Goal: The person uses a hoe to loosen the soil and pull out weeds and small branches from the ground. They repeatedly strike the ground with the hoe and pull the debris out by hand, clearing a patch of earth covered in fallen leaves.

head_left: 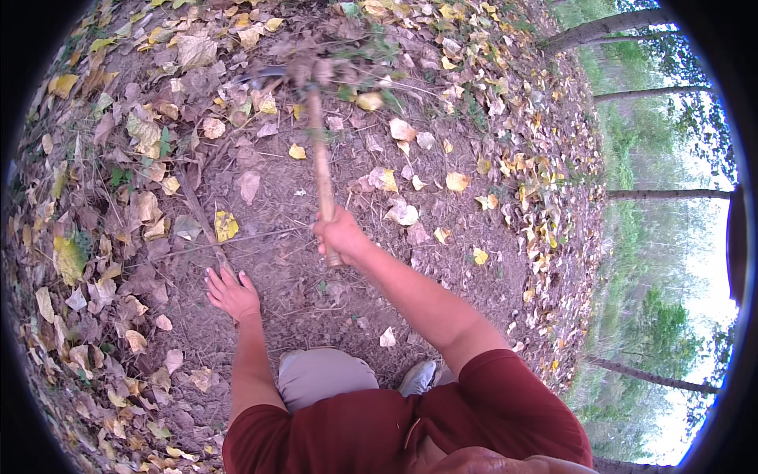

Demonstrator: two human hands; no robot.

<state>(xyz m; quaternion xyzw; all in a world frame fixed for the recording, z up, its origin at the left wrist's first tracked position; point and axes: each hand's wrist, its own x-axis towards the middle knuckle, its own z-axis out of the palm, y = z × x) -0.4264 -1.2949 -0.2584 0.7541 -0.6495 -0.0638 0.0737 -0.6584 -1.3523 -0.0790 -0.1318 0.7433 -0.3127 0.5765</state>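
Note:
My right hand (340, 237) is closed around the lower part of the wooden handle (321, 166) of a sickle. The handle points away from me, and its curved metal blade (269, 72) is blurred among dry leaves and green stems. Leaves hide part of the blade near the handle's far end. Palm down, my left hand (234, 296) rests low over the near end of a brown stick (204, 222) lying on the soil. Its fingers are spread; whether they press on the stick or just the ground, I cannot tell.
Fallen yellow and brown leaves (142, 213) cover the bare soil (278, 207), thickest to the left and far side. Close to me are my bent knee (325, 370) and a shoe (418, 378). Tree trunks (669, 194) and green undergrowth (628, 332) stand at the right.

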